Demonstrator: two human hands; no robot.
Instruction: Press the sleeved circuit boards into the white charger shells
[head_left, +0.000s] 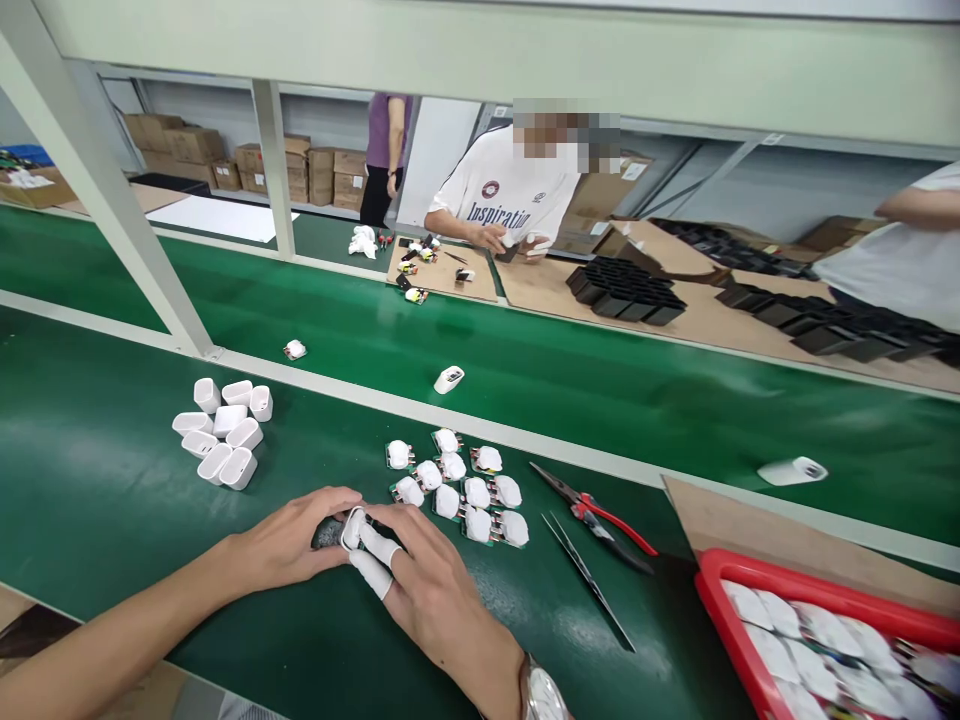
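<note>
One green table (300,640) under your work. Red tray (739,565) filled with white-topped parts (821,625), probably to keep them together. Left of tray: your left hand (296,535), right hand (439,580), curled nearly closed on white piece (352,526). Nearer tray, on its left: pliers (581,505), tweezers (589,582), presumably for quick reach. Well left of tray: white shells (246,434), grouped, likely clear of hands. Piece gripped from both sides, likely for steadiness; smooth, rounded, rim partly finger-covered.

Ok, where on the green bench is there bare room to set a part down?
The widest patch is left of the white casings; another lies between them and the white-topped boards, beyond the left hand. A bare strip separates the tweezers from the red tray. Crowded: among the boards, by the pliers, and inside the tray.
</note>
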